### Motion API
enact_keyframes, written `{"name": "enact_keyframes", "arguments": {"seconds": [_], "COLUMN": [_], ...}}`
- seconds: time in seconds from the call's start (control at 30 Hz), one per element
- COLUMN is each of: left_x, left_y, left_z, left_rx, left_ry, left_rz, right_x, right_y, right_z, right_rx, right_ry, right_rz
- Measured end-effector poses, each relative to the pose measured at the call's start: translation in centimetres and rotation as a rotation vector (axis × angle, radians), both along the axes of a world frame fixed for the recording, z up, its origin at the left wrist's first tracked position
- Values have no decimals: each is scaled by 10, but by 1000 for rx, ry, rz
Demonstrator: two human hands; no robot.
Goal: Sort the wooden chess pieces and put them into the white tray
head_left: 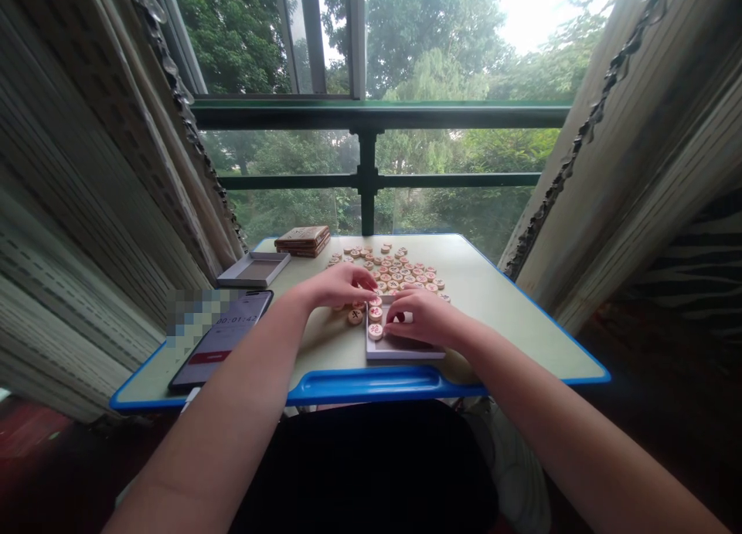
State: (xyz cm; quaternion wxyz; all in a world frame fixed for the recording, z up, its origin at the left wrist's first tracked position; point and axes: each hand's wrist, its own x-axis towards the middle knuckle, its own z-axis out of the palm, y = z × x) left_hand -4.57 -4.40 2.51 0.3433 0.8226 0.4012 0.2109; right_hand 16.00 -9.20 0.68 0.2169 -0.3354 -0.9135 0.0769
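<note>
A shallow white box (406, 355) sits near the front of the table. Along its left side, several round xiangqi pieces (376, 331) with red characters form a column. My left hand (345, 284) reaches over the box's far left corner, fingers closed on a xiangqi piece (376, 301) at the top of that column; its fingertips partly cover it. Inside the box, my right hand (426, 314) has thumb and fingers curved and apart, with their tips beside the column's lower pieces. Beyond both hands lies a spread of loose pieces (399, 269). One black-marked piece (355, 317) rests left of the box.
A phone (223, 341) showing a running timer lies at the table's left. Behind it are a shallow box lid (255, 270) and a brown folded board or case (302, 240). The table (510, 325) has a blue rim with a front groove. Curtains and a railed window surround it.
</note>
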Motion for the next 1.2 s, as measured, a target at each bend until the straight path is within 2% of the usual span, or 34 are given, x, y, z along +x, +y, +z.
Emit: {"name": "enact_keyframes", "arguments": {"seconds": [0.07,0.2,0.27,0.37,0.47,0.53,0.63,0.73,0.8,0.97,1.1,1.2], "left_x": [1,0,-2,-3,0,4,9,11,10,10,12,12], "left_y": [5,16,22,29,34,36,39,42,45,49,47,45], "left_z": [-3,-11,-16,-24,-29,-31,-31,-32,-33,-35,-36,-37], "left_rx": [54,294,413,487,472,459,478,497,477,456,501,494], "left_ry": [-28,-48,27,106,162,213,273,292,289,261,204,258], "left_rz": [27,300,356,361,317,294,297,301,321,322,251,223], "right_x": [3,11,14,14,10,7,4,7,10,11,8,8], "right_y": [0,9,20,41,63,76,89,95,96,98,100,100], "right_z": [1,8,16,29,34,27,8,-8,-12,-13,-14,-14], "right_rx": [19,35,-39,-188,-173,-91,12,33,13,-24,-44,-34], "right_ry": [27,163,196,94,-31,-39,-6,-21,-13,80,-11,-51], "right_rz": [-22,-152,-235,-297,-296,-288,-273,-261,-273,-271,-206,-228]}}
